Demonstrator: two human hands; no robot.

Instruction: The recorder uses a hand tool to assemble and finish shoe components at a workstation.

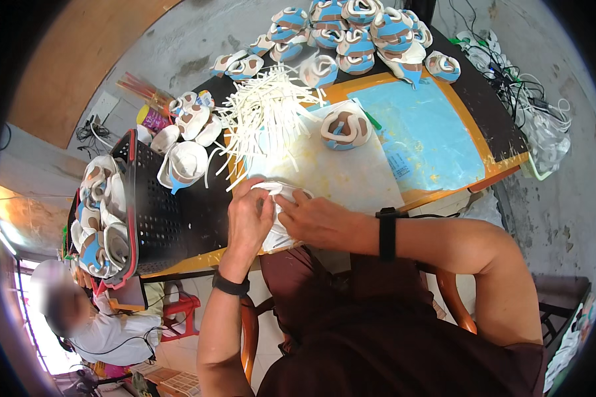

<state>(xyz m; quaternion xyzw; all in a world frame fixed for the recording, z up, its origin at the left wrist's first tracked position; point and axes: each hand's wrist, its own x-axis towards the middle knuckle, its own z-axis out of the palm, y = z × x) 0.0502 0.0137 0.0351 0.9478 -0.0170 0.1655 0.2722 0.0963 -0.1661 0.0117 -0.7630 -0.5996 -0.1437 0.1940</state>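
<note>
At the table's near edge my left hand (248, 215) is closed on a soft white shoe upper (277, 237), its thumb and fingers pinching the far rim. From the other side, my right hand (311, 221) bends its fingers onto the same piece, close to the left thumb. Both hands hide much of it. Just beyond them, a blue, brown and white shoe upper (346, 127) sits on a pale sheet (324, 165). A tangled heap of thin white strips (265, 109) lies to the left of that upper.
Stacks of shoe uppers (357, 40) line the table's far side. A black basket (155, 212) of uppers stands at left, near a loose upper (184, 164). A blue sheet (417, 132) covers the right part. Bundled cables (530, 92) hang beyond. Another person (106, 331) sits lower left.
</note>
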